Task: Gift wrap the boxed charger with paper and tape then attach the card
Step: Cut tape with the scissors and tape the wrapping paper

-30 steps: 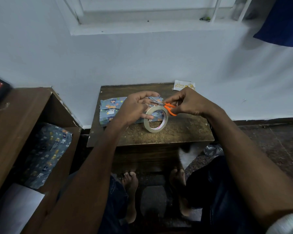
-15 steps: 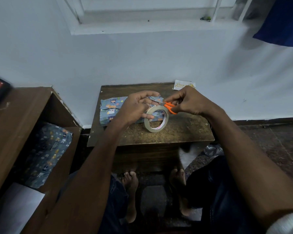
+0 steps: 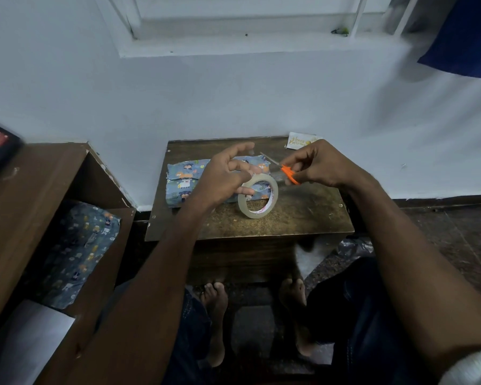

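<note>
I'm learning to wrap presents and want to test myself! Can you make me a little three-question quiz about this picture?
1. True or false: the right hand holds orange-handled scissors.
2. Where does the Happy Birthday card lie? A) on the wrapped box B) at the small table's far right corner C) on the floor
3. Fill in: the left hand holds the roll of clear ____.

Key: 1 true; 2 B; 3 tape.

White wall [image 3: 233,101], wooden table [image 3: 303,218], dim light
</note>
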The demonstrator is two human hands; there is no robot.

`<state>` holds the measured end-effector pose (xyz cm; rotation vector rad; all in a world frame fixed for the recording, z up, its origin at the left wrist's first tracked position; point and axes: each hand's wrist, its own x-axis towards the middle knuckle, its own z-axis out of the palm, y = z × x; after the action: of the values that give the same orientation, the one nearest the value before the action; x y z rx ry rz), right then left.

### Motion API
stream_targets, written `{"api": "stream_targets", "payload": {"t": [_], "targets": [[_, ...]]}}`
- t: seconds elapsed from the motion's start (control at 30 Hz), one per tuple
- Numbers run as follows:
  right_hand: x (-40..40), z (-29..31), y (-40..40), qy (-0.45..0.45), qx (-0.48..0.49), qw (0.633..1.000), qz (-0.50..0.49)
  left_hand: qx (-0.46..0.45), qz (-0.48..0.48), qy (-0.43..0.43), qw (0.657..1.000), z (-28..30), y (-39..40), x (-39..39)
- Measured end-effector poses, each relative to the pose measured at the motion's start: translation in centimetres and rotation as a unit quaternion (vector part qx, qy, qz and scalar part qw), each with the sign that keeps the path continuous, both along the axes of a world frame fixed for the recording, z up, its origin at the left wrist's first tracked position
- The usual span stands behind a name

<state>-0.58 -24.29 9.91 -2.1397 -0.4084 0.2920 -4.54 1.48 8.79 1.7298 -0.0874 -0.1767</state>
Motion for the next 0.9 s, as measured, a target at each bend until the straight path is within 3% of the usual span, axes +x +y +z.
{"api": "stream_targets", "payload": {"t": [0.1,0.2,0.4,0.47,0.6,0.8,0.9], "targets": [[0.7,-1.0,0.0,-0.044,-0.131,0.987,-0.079,0.002,0.017,-0.010,1.000,-0.1,-0.1,-0.1],[1.3,-2.5,1.1,-0.057,-0.303,0.944,-0.117,0.021,0.026,-0.024,0.999,-0.2,-0.3,-0.2],[0.4,-2.9,3.6,-0.102,-0.371,0.909,-0.162,0.040,0.033,-0.042,0.998,0.2,-0.9,-0.2],[0.5,-2.2,3.6,-0.122,-0.329,0.925,-0.145,0.039,0.033,-0.044,0.998,0.3,-1.2,-0.2],[-0.4,-0.7,3.4,-0.058,-0.126,0.990,0.006,0.042,0.050,-0.051,0.997,0.1,-1.4,0.0],[-0.9,-1.3,4.1,-0.024,-0.044,0.996,0.076,0.054,0.044,-0.079,0.994,-0.4,-1.7,0.2],[-0.6,-1.5,3.9,0.020,0.000,0.998,0.061,0.042,0.044,-0.104,0.993,-0.6,-1.9,0.2]]}}
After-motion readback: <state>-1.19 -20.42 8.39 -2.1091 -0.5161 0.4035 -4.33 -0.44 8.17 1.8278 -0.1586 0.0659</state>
